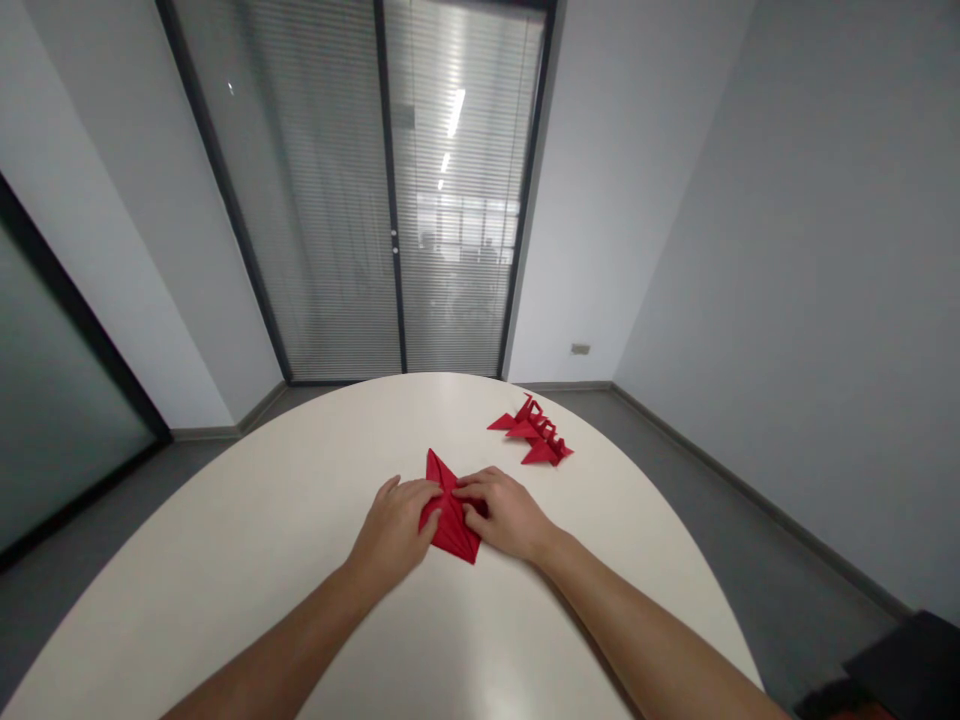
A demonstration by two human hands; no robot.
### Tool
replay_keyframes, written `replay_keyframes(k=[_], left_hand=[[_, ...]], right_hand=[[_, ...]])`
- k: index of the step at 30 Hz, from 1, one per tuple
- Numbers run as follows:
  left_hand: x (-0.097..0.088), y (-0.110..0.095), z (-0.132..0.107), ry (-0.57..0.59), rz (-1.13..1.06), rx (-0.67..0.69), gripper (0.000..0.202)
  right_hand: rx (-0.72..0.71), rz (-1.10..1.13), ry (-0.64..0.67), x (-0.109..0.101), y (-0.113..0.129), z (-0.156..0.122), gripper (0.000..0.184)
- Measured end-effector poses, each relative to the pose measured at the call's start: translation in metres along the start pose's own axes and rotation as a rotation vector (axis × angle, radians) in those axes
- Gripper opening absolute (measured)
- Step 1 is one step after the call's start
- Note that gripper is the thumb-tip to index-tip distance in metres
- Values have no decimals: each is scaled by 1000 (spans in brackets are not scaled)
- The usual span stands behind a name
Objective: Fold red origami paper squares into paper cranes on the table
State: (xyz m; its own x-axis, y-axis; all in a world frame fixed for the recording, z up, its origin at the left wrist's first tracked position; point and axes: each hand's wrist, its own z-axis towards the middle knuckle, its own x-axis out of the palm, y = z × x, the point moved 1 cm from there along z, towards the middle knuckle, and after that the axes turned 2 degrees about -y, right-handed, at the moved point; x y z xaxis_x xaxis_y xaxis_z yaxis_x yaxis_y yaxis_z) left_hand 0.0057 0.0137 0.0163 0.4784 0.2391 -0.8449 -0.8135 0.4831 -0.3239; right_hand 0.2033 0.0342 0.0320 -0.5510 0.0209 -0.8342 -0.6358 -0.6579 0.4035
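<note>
A piece of folded red origami paper [454, 530] lies on the white table between my hands, with one point toward the far side and a corner toward me. Creases run across its surface. My left hand [397, 525] grips its left edge, thumb and fingers bent over the paper. On the opposite edge, my right hand [502, 510] pinches the paper with curled fingers. The fingertips of both hands come close together near the middle and cover part of the folds.
Several finished red origami figures [534, 432] with pointed wings stand in a row at the back right of the round white table [360, 420]. Beyond it are a glass partition with blinds [330, 200] and grey walls. A dark object [907, 665] shows at the lower right.
</note>
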Motion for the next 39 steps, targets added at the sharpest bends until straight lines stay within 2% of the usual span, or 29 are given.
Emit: replay_keyframes(k=[5, 10, 15, 21, 23, 27, 29, 33, 39], left_hand=[[-2, 0, 2, 26, 20, 13, 28], [-4, -2, 2, 55, 15, 57, 30], [-2, -2, -2, 33, -27, 59, 37], [-5, -8, -4, 39, -37, 53, 45], [-6, -10, -5, 45, -31, 49, 48], [-4, -13, -7, 31, -40, 53, 51], [-3, -13, -8, 28, -48, 55, 55], [-3, -13, -9, 21, -54, 70, 64], [-5, -14, -9, 13, -30, 77, 50]], right_hand=[[-54, -2, 14, -2, -1, 0, 36], [-72, 3, 127, -9, -1, -4, 56], [-17, 33, 271, -6, -8, -11, 80], [-15, 61, 321, -7, -13, -14, 96], [-35, 67, 308, -11, -11, -13, 93], [-96, 92, 169, -17, -6, -9, 56], [-115, 99, 121, -17, -6, -7, 48], [-124, 89, 117, -13, -11, -6, 53], [-111, 78, 152, -11, -13, -9, 70]])
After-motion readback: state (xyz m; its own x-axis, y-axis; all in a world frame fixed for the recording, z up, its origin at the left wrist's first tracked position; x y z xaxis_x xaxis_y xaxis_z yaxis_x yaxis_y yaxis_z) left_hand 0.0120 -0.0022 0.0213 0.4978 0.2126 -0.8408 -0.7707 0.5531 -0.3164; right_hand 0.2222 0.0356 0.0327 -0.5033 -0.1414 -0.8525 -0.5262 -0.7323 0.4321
